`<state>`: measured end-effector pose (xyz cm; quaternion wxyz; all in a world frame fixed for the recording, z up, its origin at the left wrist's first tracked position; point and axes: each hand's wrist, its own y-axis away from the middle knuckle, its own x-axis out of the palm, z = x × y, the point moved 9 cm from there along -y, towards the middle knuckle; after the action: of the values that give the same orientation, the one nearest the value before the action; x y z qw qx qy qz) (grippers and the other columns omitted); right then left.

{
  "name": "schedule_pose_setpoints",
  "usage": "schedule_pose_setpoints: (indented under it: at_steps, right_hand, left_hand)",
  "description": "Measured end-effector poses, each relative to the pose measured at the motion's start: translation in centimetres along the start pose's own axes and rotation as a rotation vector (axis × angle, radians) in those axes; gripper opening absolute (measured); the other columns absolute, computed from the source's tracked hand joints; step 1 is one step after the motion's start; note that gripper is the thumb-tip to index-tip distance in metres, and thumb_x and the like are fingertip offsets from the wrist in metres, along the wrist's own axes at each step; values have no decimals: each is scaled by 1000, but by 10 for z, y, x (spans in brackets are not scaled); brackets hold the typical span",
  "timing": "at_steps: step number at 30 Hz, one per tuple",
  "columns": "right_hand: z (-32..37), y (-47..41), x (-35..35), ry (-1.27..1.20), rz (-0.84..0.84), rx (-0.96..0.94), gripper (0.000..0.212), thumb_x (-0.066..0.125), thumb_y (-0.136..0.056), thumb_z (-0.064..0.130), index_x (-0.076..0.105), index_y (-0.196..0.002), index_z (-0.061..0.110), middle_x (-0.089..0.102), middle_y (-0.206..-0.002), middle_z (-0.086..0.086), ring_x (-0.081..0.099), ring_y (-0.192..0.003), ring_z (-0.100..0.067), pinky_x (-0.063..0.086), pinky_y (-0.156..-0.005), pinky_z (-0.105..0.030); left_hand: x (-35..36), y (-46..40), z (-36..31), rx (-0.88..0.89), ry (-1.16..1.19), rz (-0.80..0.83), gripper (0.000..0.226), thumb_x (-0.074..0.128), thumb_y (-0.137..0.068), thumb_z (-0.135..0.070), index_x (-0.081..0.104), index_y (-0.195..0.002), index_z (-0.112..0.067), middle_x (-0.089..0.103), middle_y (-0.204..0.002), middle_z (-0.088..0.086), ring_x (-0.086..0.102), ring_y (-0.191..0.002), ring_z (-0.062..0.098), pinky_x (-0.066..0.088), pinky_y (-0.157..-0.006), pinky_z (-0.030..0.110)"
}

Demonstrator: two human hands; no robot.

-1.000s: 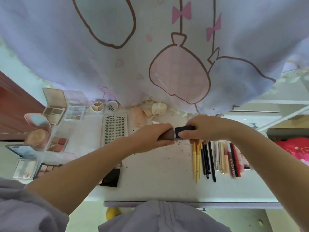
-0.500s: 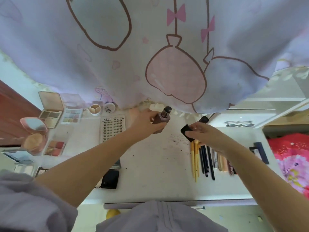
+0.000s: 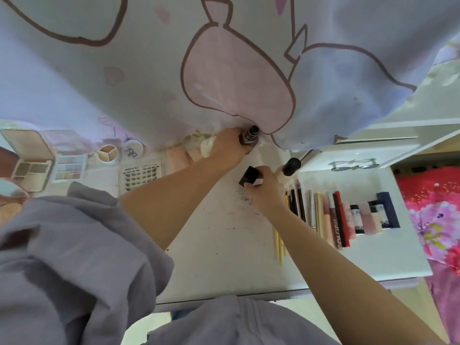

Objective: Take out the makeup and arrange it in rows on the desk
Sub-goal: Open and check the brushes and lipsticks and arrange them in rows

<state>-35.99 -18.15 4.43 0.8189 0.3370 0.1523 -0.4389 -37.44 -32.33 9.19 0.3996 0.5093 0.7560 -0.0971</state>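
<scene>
- At the back of the desk, right under the hem of the cartoon curtain, the left hand grips a brown bottle round its body; the bottle stands uncapped, its dark neck pointing up toward the curtain.
- Nearer the middle, the right hand pinches a black cap between fingertips and thumb, held apart from the bottle, lower and just to its right.
- Just beside the right hand stands another bottle with a round black top; whether the hand touches it I cannot tell.
- On the right side lies the row already laid out: pencils, slim tubes and lipsticks, side by side and roughly parallel, ending in a dark blue case.
- On the left are open palettes, a small round pot, a white jar and a lash tray, with pale sponges close behind the left forearm.
- My reading of the step: this bottle is being set in its place at the back (cap off, perhaps for a check), so the arranging is well along but this piece is unfinished.
- The next move likely calls for bringing cap and neck together squarely, then standing the bottle in line with the round-topped one; the open neck under the hanging cloth risks a smear if it tips.
</scene>
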Motion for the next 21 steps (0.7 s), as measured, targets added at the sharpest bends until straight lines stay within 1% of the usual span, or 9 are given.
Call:
schedule_pose_setpoints:
  at_steps: [2,5,10,12,14,16,18,20,21]
  right_hand:
    - [1,-13,8,52,-17,2,45,57,-86,15,44,-129,19,51,-123,-8,58,-98,-27,52,-79,-38]
    - [3,-23,18,113,-23,-3,44,52,-89,14,42,-131,18,43,-123,-10,54,-103,-29,46,-78,-35]
    - [5,-23,21,109,-30,5,46,52,-89,15,38,-134,15,42,-125,-11,52,-105,-29,41,-78,-31]
    - [6,-18,19,127,24,30,54,55,-90,20,33,-139,13,41,-131,-12,50,-111,-31,43,-85,-35]
    - [13,-6,6,190,58,-22,50,55,-91,23,39,-137,12,48,-128,-12,54,-110,-28,47,-90,-38]
    - [28,13,-24,233,-4,-170,29,51,-93,20,57,-121,13,60,-113,-7,60,-95,-21,51,-85,-35]
    - [40,34,-65,283,-146,-301,20,49,-95,19,63,-108,13,65,-98,-3,61,-82,-17,50,-76,-27]
    - [45,42,-100,341,-282,-340,22,48,-96,24,58,-113,14,65,-93,-3,59,-79,-18,45,-71,-26]
    - [43,38,-108,399,-305,-322,27,47,-97,28,53,-119,14,64,-93,-5,59,-81,-21,44,-71,-29]
  left_hand:
    - [2,-6,3,-10,-27,6,10,61,-83,-17,61,-89,-9,62,-83,8,57,-79,24,39,-63,26]
    - [5,-11,6,-27,-121,8,24,60,-84,-12,58,-107,-5,64,-103,12,60,-95,28,41,-68,29]
    - [7,-11,5,0,-178,38,26,58,-85,-10,58,-110,-5,64,-104,14,61,-94,30,43,-67,30]
    - [3,-10,2,21,-151,21,30,58,-84,-13,55,-113,-5,61,-106,14,61,-95,30,47,-71,34]
    - [-7,-2,0,30,-106,-39,34,59,-86,-18,48,-115,-5,57,-108,12,59,-93,29,49,-74,38]
    - [-18,16,1,38,-20,-129,28,56,-88,-19,45,-111,-7,54,-100,9,56,-84,26,47,-70,38]
    - [-13,42,5,54,68,-156,17,52,-90,-17,45,-104,-8,52,-88,6,52,-73,22,46,-65,38]
    - [14,61,4,86,99,-77,12,49,-91,-13,46,-102,-9,50,-86,5,49,-70,19,45,-65,36]
    - [32,67,1,103,96,-16,14,48,-92,-12,47,-106,-10,51,-91,6,50,-74,18,46,-68,34]
